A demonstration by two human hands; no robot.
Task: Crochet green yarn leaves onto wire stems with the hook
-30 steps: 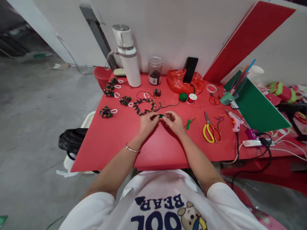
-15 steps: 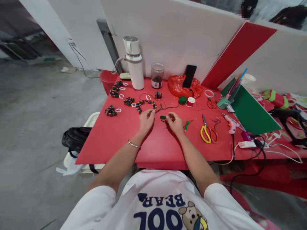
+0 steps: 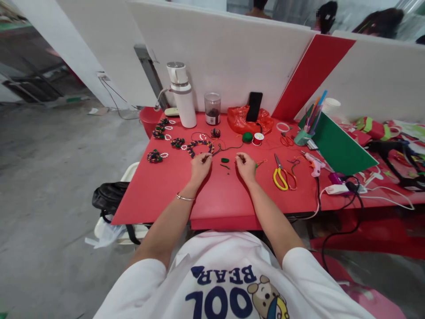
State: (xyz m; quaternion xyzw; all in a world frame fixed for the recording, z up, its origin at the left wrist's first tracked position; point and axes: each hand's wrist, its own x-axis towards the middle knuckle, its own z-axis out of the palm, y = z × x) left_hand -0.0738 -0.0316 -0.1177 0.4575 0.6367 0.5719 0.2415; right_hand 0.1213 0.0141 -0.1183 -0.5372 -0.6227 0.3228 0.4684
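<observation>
- Wearer's white shirt (image 3: 226, 254): navy capitals on front, upside down in head view.
- "BEAR" legible in full, line nearer table edge.
- Other line, nearer bottom edge of view: "OOL" visible, beside cartoon bear (image 3: 265, 297).
- Clear jar (image 3: 212, 106): white label (image 3: 211, 119), print too small to read.
- Thread spool (image 3: 258, 139): marks on pale end face, not legible.
- No other readable text.
</observation>
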